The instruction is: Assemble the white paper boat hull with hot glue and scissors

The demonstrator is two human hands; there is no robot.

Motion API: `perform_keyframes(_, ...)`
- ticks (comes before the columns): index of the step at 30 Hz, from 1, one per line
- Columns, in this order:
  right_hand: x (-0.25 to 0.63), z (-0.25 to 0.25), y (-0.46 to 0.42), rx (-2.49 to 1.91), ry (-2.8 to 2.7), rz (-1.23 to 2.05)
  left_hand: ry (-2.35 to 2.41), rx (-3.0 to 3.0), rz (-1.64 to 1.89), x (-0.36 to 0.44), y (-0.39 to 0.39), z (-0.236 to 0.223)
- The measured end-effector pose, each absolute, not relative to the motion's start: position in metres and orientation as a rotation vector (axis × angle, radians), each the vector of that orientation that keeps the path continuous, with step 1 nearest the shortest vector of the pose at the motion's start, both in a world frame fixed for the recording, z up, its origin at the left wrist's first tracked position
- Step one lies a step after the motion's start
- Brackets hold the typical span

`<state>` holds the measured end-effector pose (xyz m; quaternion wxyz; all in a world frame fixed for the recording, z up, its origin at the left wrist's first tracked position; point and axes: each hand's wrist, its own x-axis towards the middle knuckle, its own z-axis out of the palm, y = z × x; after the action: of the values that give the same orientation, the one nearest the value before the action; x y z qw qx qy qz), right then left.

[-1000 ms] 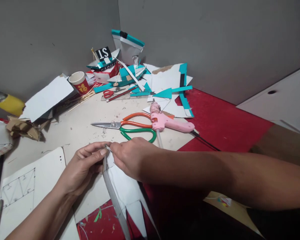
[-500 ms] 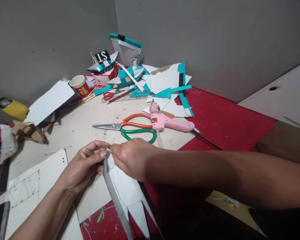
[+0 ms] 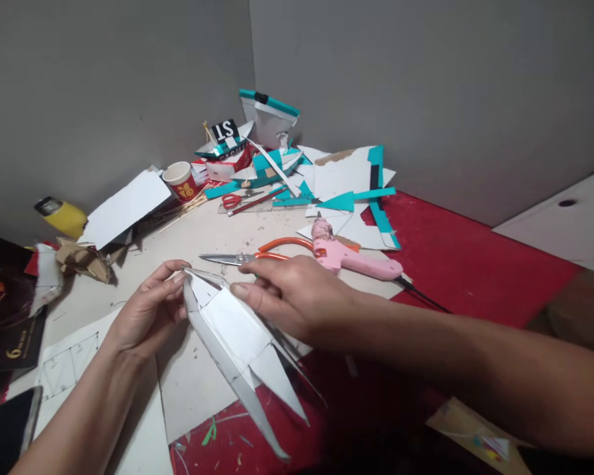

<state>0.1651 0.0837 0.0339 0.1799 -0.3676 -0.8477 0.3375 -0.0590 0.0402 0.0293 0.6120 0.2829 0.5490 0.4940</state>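
A white cardboard boat hull (image 3: 235, 330) is angled across the front of the table, its near end split into long pointed flaps. My left hand (image 3: 151, 303) pinches the hull's far tip between thumb and fingers. My right hand (image 3: 297, 293) is over the hull's right side, index finger stretched out and thumb apart from it; the thumb tip lies close to the right wall, and I cannot tell if it touches. Beyond that hand are scissors (image 3: 242, 259) with orange handles, partly hidden by it. A pink glue gun (image 3: 349, 257) lies just behind.
A red paper cup (image 3: 181, 181), small cardboard boats (image 3: 267, 168) and teal-and-white scraps (image 3: 346, 171) crowd the back. A yellow-and-black object (image 3: 62, 218) and crumpled cardboard (image 3: 84, 257) are at left. A sheet with a drawn truss (image 3: 72, 366) lies at front left. The glue gun's black cord (image 3: 426, 295) runs right.
My right hand has come away from the hull's tip and opened, moving right. The left hand still pinches the tip, and the hull's walls have spread wider. The view has shifted slightly.
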Motion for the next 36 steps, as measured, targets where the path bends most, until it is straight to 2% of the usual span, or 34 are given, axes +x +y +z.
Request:
perform_keyframes(8, 0.163, 0.032, 0.088, -1.047, -2.339, 1.007, 1.214, 0.704, 1.174, -0.046, 0.034, 0.021)
perform_keyframes(20, 0.146, 0.016, 0.093, -1.065, -2.755, 0.723, 1.206, 0.703, 1.076, -0.037, 0.03, 0.002)
perform_keyframes(28, 0.142, 0.012, 0.09, -1.099, -2.797, 0.699, 1.238, 0.674, 1.06, -0.039, 0.031, -0.004)
perform_keyframes(36, 0.141, 0.012, 0.091, -1.062, -2.763, 0.827, 1.241, 0.662, 1.063, -0.038, 0.033, -0.005)
